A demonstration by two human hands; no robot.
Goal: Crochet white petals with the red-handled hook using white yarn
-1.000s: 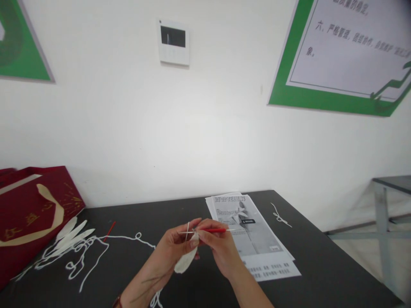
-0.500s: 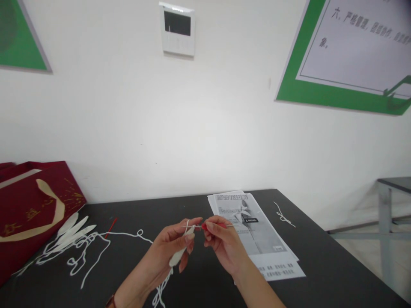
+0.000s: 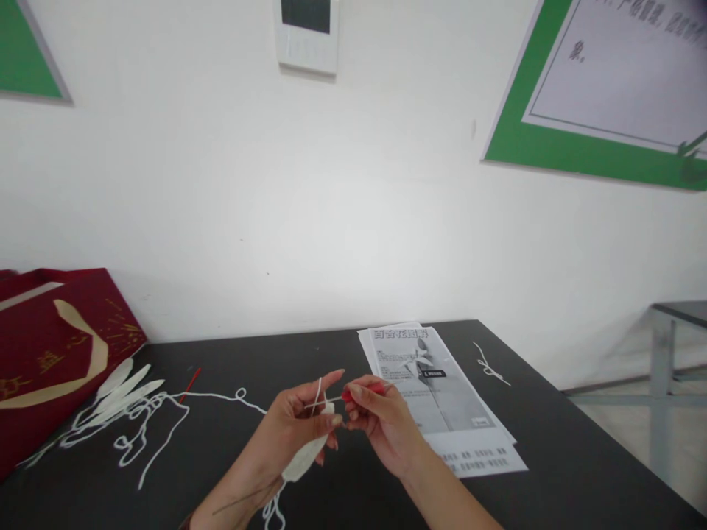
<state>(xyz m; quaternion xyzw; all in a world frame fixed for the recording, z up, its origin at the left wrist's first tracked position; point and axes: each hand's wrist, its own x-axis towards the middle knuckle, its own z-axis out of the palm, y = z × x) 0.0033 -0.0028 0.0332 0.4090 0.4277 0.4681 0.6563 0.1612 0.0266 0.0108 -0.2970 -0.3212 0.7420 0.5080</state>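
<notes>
My left hand [image 3: 301, 423] pinches a long white crocheted petal [image 3: 303, 461] that hangs down from its fingers, with white yarn [image 3: 316, 391] looped over the forefinger. My right hand [image 3: 381, 423] grips a red-handled crochet hook [image 3: 353, 394] whose thin metal tip points left into the top of the petal. Both hands are held just above the black table [image 3: 552, 456], close together. A strand of yarn trails down from the petal below my left wrist.
Printed instruction sheets [image 3: 442, 397] lie right of my hands. Loose white yarn [image 3: 143, 423] and several finished white petals [image 3: 124, 386] lie at the left beside a red bag [image 3: 49, 353]. A short yarn scrap [image 3: 489, 366] lies far right. A red stick [image 3: 189, 384] lies on the table.
My right hand has slid along the hook so its fingers now cover most of the red handle. The petal hangs lower. The camera has tilted down slightly.
</notes>
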